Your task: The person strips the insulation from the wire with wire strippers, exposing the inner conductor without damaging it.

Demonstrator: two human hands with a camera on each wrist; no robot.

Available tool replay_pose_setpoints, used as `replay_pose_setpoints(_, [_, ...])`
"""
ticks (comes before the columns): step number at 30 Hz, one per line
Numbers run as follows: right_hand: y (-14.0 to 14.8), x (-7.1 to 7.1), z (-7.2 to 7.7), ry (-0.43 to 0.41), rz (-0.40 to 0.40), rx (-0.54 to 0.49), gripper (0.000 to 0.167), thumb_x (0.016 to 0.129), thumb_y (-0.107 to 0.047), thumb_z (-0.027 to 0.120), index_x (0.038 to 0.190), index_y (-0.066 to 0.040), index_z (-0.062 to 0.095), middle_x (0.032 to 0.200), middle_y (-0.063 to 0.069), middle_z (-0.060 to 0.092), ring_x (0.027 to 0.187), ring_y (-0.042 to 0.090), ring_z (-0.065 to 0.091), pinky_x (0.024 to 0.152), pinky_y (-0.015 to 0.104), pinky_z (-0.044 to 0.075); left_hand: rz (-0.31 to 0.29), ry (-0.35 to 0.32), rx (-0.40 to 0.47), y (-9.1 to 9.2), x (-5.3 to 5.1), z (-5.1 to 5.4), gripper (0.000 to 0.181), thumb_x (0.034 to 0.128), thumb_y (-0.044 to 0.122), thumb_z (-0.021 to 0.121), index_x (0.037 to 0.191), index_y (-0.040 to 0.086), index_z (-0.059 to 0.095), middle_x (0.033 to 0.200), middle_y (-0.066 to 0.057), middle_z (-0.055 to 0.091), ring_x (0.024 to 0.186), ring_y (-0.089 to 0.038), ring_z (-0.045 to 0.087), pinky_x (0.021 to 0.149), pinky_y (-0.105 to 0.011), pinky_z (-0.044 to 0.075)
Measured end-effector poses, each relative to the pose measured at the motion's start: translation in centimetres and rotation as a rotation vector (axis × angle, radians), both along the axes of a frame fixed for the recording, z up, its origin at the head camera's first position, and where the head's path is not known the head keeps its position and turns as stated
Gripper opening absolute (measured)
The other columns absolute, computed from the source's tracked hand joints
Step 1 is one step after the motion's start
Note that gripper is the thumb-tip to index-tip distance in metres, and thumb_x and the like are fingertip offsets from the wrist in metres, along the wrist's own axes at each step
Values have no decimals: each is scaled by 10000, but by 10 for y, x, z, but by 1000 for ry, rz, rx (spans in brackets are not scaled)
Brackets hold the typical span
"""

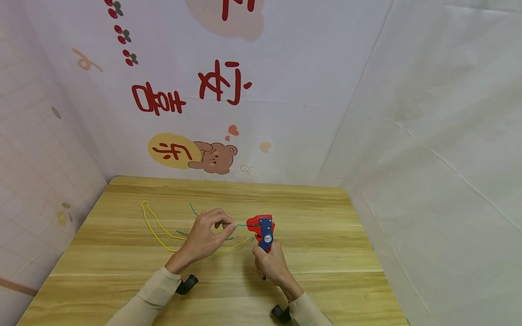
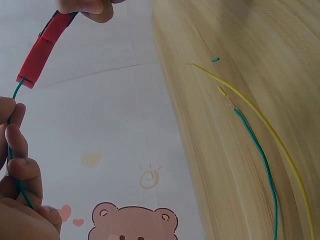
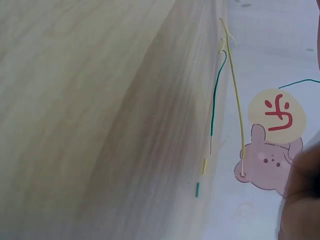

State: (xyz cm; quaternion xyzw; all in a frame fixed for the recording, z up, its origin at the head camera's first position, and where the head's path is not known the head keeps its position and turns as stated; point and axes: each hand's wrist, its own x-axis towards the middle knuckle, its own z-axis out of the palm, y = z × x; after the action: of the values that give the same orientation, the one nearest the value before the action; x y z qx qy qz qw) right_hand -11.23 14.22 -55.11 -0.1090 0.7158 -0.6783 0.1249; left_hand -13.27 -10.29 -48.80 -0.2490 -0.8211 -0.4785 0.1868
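Observation:
My left hand point(image 1: 204, 237) pinches a green wire point(image 2: 18, 89) between thumb and fingers, and its tail passes back through the curled fingers. My right hand point(image 1: 272, 263) grips the handles of a red and blue wire stripper point(image 1: 266, 225), held above the table. The front end of the green wire enters the stripper's red nose; its tip is hidden inside. Below lie a yellow wire point(image 2: 270, 125) and another green wire point(image 2: 260, 147), each with a bare end. Only a blurred part of the right hand point(image 3: 302, 200) appears in the right wrist view.
On the wood-grain table point(image 1: 326, 253) lie a short green insulation piece point(image 2: 215, 60) and a short yellow one point(image 2: 222, 91), near the wires' bare ends. A printed wall sheet point(image 1: 285, 90) rises behind the table, with more sheets at both sides.

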Motion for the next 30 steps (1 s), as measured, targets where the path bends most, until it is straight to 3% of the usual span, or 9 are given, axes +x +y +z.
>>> replay_pose_setpoints(7, [-2, -3, -2, -12, -47, 21, 322, 1023, -18, 526, 711, -97, 530, 487, -83, 457, 372, 79, 423, 375, 239, 358, 12, 2, 6, 0, -2, -2, 195, 995, 94, 857, 930, 275, 824, 863, 142, 689, 783, -71, 527, 770, -333, 336])
replay_pose_setpoints(14, [-4, -2, 1, -48, -19, -35, 315, 1027, 0, 510, 725, -89, 514, 489, -79, 445, 380, 95, 409, 389, 247, 358, 21, 33, 12, -2, -4, -3, 191, 989, 76, 857, 922, 252, 832, 844, 123, 694, 758, -143, 557, 750, -301, 329])
replay_pose_setpoints(20, [-3, -1, 6, -72, -11, -48, 302, 1026, -10, 507, 736, -92, 516, 494, -72, 448, 382, 107, 413, 396, 249, 374, 21, -5, 17, -4, -3, -2, 183, 990, 98, 865, 936, 270, 833, 867, 142, 697, 770, -223, 590, 757, -366, 383])
replay_pose_setpoints(30, [-3, 0, 9, -100, -4, -80, 300, 1021, -11, 519, 733, -95, 507, 502, -73, 452, 397, 104, 411, 412, 258, 385, 19, -1, 32, -5, -2, -1, 175, 987, 96, 865, 943, 263, 836, 868, 133, 694, 780, -263, 591, 780, -328, 376])
